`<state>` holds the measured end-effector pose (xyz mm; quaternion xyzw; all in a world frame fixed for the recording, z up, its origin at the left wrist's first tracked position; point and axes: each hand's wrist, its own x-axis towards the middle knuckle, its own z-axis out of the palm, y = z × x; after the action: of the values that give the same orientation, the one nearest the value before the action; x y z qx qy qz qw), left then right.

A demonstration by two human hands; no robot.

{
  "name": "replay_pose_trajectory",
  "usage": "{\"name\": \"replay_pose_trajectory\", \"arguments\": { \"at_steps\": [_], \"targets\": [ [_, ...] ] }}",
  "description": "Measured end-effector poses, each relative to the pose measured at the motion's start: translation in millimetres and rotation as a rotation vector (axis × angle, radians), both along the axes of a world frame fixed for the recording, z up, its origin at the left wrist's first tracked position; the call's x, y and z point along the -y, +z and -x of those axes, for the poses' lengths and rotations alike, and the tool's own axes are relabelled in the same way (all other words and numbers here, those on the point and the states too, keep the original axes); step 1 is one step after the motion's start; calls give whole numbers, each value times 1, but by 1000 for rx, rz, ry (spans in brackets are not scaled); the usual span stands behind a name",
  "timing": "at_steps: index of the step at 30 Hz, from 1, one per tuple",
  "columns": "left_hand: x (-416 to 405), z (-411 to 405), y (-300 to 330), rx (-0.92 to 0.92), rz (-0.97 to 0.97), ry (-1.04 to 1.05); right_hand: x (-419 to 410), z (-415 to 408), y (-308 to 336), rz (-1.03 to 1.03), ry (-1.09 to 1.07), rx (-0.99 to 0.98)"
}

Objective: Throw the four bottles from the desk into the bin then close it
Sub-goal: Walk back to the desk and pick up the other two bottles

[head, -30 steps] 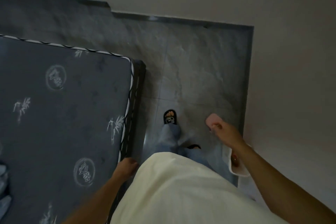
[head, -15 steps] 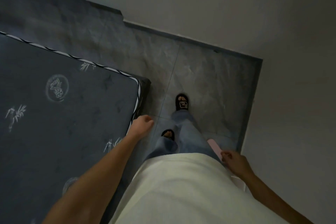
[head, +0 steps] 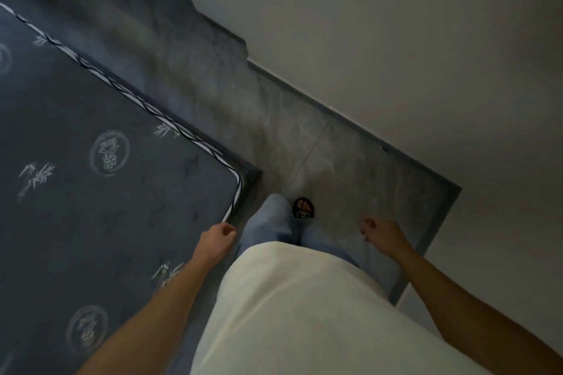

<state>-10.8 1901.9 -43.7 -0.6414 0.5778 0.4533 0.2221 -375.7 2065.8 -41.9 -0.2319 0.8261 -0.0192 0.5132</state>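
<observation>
No bottle, desk or bin shows in the head view. My left hand [head: 217,236] hangs over the corner of the mattress [head: 91,192], fingers curled in, holding nothing. My right hand [head: 384,234] hangs over the floor to the right of my legs, seen from the back with its fingers curled under. Nothing shows in it; whatever lies under the palm is hidden.
A dark blue patterned mattress with a white striped edge fills the left. A narrow strip of grey tiled floor [head: 335,161] runs between it and the pale wall [head: 396,39] on the right. My legs in jeans and a black sandal [head: 303,207] stand on that strip.
The pink-capped white bottle seen at my right hand earlier is gone from sight. My right hand swung forward, my left hand drew back a little, and the view turned left.
</observation>
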Motion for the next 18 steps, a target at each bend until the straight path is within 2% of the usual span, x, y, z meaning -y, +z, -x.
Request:
{"name": "replay_pose_trajectory", "arguments": {
  "at_steps": [5, 9, 13, 18],
  "targets": [
    [9, -13, -7, 82, -103, 141, 149, 34, 0, 168, 196, 9],
    [32, -14, -13, 104, -167, 245, 249, 37, 1, 220, 271, 35],
    [84, -3, -12, 72, -175, 393, 312, 36, 1, 191, 369, 55],
    [177, 28, -3, -35, -69, 620, 352, 46, 9, 127, 426, 51]
  ]
}}
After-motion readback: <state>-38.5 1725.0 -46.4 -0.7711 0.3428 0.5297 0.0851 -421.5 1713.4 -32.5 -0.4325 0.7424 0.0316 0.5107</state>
